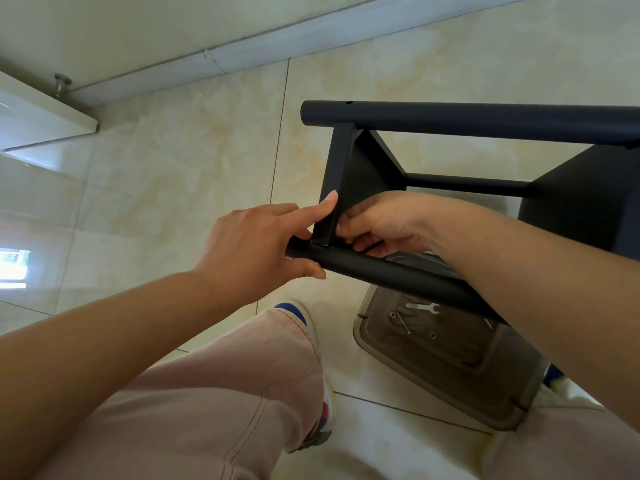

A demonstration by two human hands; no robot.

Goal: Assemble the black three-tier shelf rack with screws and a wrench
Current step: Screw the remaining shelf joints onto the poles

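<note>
Presently, my left hand (263,244) gripped the rack's (363,174) near tube, forefinger along the shelf edge. My right hand (377,223) pinched something unseen at that corner. Risk: a fumbled screw dropping, since the wrench (423,307) lay unused in the tray (446,358) below.

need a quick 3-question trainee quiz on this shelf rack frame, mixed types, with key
1. True or false: the wrench is in the right hand.
2. Where do the loose screws lie? A) on the tile floor B) in the plastic tray C) on the person's lap
3. Fill in: the left hand grips the near black ____, its forefinger along the upright panel.

Key: 1 false, it lies in the tray; 2 B; 3 tube.
</note>
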